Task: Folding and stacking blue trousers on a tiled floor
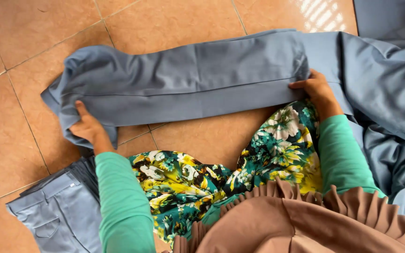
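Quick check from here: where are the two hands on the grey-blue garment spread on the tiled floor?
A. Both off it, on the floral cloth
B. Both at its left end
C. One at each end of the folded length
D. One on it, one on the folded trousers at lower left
C: the left hand grips the left end of the grey-blue garment and the right hand presses its right end.

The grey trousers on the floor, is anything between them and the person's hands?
Nothing visible. The left hand grips the grey trousers at one end of the folded leg, and the right hand presses on the cloth at the other end. Both hands touch the fabric directly, and the tiled floor around them shows nothing in the way.
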